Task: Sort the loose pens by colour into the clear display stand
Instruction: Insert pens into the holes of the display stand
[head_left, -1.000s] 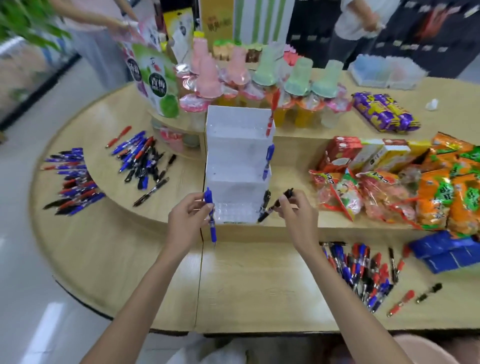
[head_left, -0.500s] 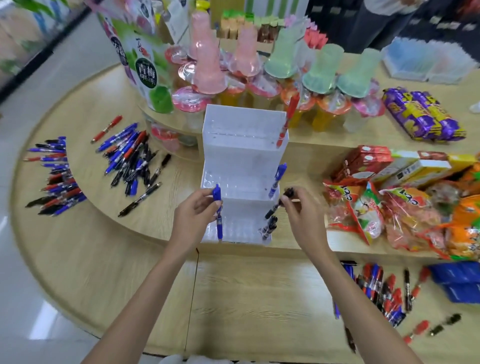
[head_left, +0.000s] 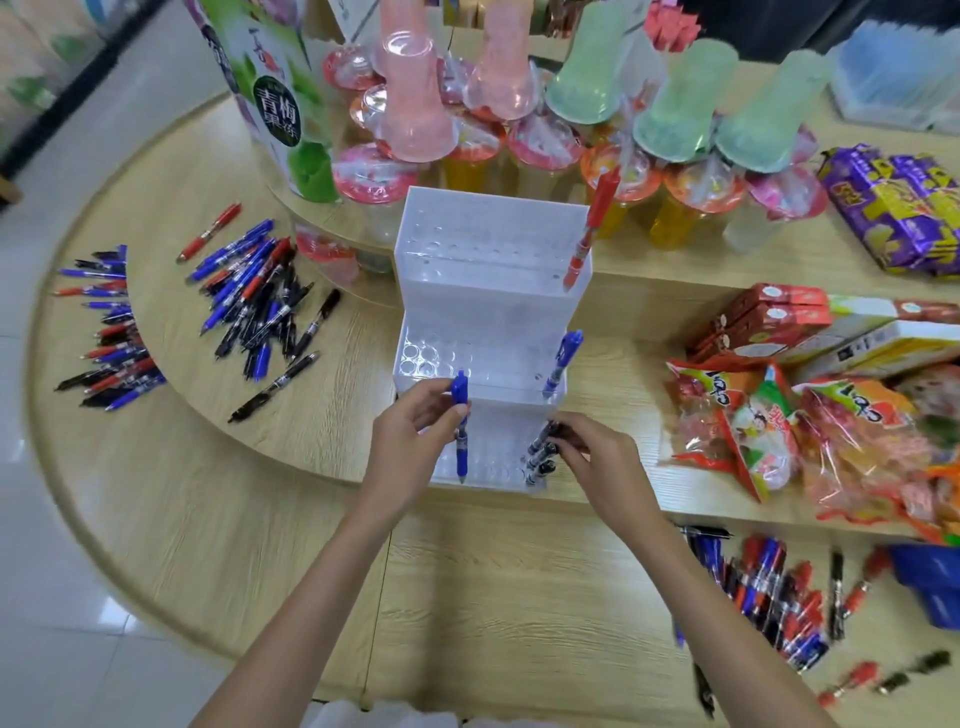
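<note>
loose pens lie in heaps at the left of the frame and along the lower right, so most of the sorting is not yet done. the clear display stand sits at the centre, three stepped tiers. a red pen stands at the right end of its top step and a blue pen at the right end of the middle one.

what changed is on the lowest step. a second ago the right hand held a black pen tilted above that step. now the pen stands in a hole at the step's right end, close beside a neighbouring black pen. the fingertips are still pinched on its top, so it looks placed but not let go.

the left hand has kept its grip on a held blue pen, upright, tip down, in front of the lowest step's left part and not in any hole.

by my reading the colour rows are settled: red top, blue middle, black bottom. the held blue pen likely belongs on the middle step, once the right hand releases.
</note>
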